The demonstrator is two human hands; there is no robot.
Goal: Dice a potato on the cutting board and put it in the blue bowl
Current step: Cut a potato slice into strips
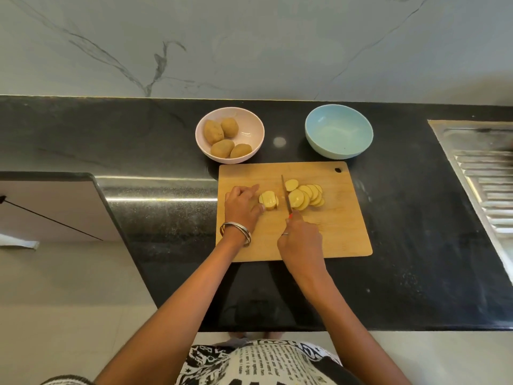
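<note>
Wooden cutting board [344,240]: on the black counter [416,245]; carries all the cut potato.
Head view, slices [305,194]: fanned pile just right of the blade, round, not yet diced.
Stack [268,200]: a few slices showing cut lines, partly diced by my judgement.
Left hand [242,207]: fingers curled, steadying the stack.
Right hand [301,240]: clamped round the knife [286,195].
Blue bowl [339,131]: beyond the board, nothing in it.
Pink bowl [255,140]: four whole potatoes.
Progress: slicing done; dicing barely begun; transfer outstanding.

No legible text on anything.
</note>
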